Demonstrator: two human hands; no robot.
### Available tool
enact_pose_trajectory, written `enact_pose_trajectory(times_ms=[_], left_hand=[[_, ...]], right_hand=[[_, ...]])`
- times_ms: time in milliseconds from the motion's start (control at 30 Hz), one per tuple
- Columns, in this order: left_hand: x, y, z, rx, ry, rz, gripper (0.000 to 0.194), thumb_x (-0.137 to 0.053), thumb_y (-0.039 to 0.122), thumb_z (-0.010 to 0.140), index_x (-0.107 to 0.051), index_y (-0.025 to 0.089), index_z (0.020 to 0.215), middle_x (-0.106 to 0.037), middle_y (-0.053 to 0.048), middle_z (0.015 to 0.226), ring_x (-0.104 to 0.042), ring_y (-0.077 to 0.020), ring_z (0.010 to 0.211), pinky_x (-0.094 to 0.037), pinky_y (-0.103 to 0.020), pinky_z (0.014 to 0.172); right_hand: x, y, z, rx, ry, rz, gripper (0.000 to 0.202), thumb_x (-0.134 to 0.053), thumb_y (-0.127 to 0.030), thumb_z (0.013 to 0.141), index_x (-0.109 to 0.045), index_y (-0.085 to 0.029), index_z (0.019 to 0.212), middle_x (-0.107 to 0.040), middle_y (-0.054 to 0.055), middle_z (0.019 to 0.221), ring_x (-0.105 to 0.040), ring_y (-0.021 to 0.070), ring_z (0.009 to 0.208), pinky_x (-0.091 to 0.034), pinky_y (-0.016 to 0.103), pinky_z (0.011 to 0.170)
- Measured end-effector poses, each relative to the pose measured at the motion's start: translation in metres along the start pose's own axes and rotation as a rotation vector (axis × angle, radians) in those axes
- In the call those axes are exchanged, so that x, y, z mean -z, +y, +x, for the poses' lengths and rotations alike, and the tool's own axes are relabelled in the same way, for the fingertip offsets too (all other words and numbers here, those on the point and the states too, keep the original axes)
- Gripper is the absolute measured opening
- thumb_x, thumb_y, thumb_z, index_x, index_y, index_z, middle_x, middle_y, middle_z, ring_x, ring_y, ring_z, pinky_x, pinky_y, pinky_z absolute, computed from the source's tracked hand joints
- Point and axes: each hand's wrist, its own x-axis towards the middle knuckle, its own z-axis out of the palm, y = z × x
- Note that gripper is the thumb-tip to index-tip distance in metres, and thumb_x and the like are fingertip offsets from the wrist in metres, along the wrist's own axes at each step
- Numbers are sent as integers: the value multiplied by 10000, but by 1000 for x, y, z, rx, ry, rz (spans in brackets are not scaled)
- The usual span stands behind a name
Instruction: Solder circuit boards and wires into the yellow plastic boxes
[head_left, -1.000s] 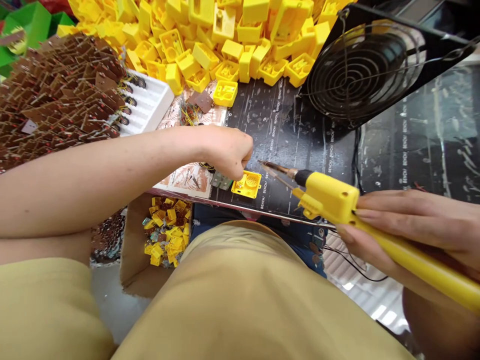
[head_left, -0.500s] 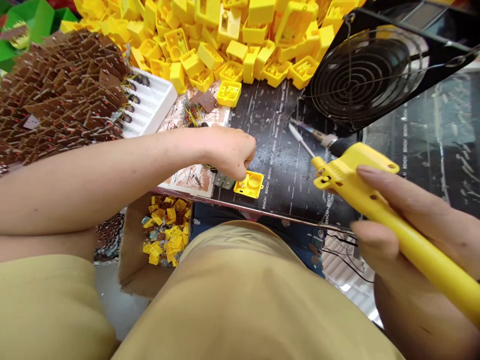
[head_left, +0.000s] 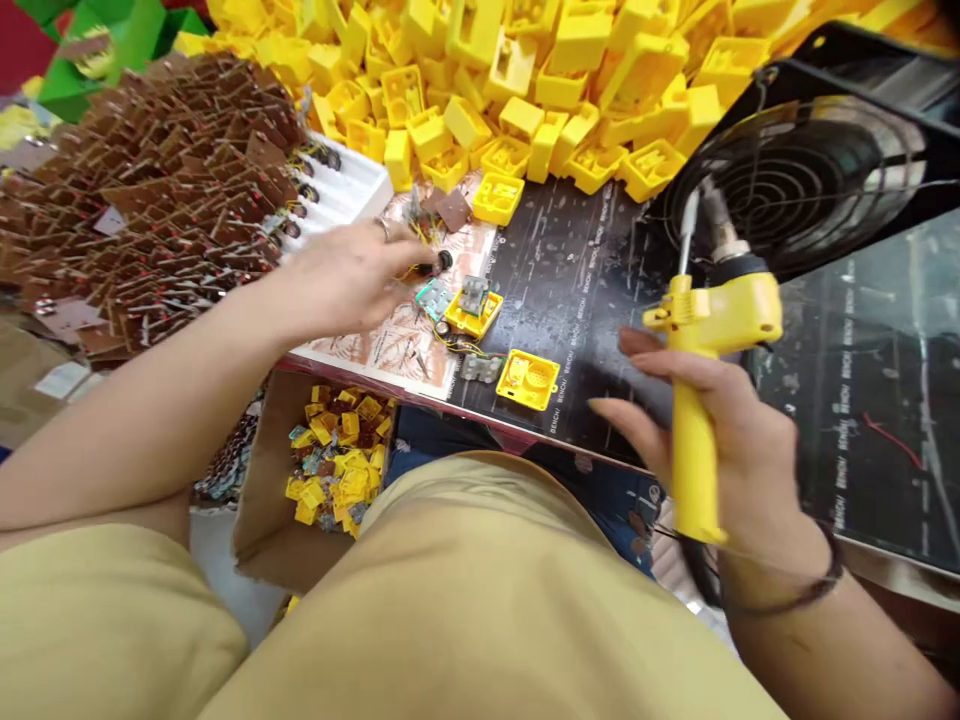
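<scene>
- Right hand (head_left: 739, 430) loosely grips the soldering iron (head_left: 695, 445), its long axis pointing toward the fan (head_left: 795, 185).
- Left hand (head_left: 352, 275), fingers half-curled, reaches the black round part (head_left: 445, 260); cannot tell if pinched.
- Open yellow case (head_left: 529, 380) lies between the 2 hands, nearer the right.

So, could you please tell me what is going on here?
The person's right hand holds a yellow soldering tool, its metal tip pointing towards a black fan. The left hand is over the patterned sheet, close to a round black part; contact is unclear. Two open yellow cases lie on the bench, the farther with a grey part on it. More yellow cases are heaped behind.
</scene>
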Motion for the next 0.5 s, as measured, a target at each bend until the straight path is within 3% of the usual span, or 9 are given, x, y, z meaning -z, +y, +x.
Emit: enact_pose_trajectory(times_ms=[67,167,233,300,400,500], left_hand=[[-19,-11,-1,-52,-84,38,517,-526,273,878,-536,164,1383,-500,-161,1472,-517,-339,1316,-449,-491,1069],[-39,-12,6,-19,-99,111,483,-522,224,880,-556,169,1359,-403,-166,1551,-431,-350,1402,-391,-515,1133],[-43,-8,10,10,-86,152,426,-491,186,891,-596,144,1302,-423,-171,1533,-450,-338,1387,-412,-488,1119],[-42,-8,12,6,-64,188,401,-468,149,894,-610,139,1269,-479,-155,1487,-491,-312,1344,-453,-451,1075],[-35,-17,12,6,-55,248,355,-396,112,921,-654,149,1162,-624,-129,1298,-581,-273,1201,-494,-423,986],[-28,-32,9,67,-71,268,360,-350,94,926,-680,135,1065,-682,-142,1121,-598,-272,1093,-494,-429,909]], right_hand=[[-16,-8,17,66,-66,25,411,-695,-472,863,-543,-215,1145,-676,125,1204,-663,274,1123,-584,411,917],[-46,-31,54,133,-122,17,386,-639,-479,898,-528,-210,1151,-678,118,1088,-661,289,1068,-554,458,931],[-65,-45,79,85,-230,-61,390,-633,-432,898,-519,-192,1184,-660,129,1081,-651,304,1031,-542,451,882],[-78,-54,98,-33,-454,-192,380,-576,-327,920,-484,-180,1258,-640,142,1134,-650,304,991,-524,435,835],[-83,-55,107,-53,-550,-209,331,-460,-178,926,-478,-190,1256,-645,118,1154,-663,256,892,-500,360,725],[-74,-47,95,-4,-535,-192,331,-475,-187,911,-471,-197,1243,-641,112,1164,-662,250,894,-479,332,687]])
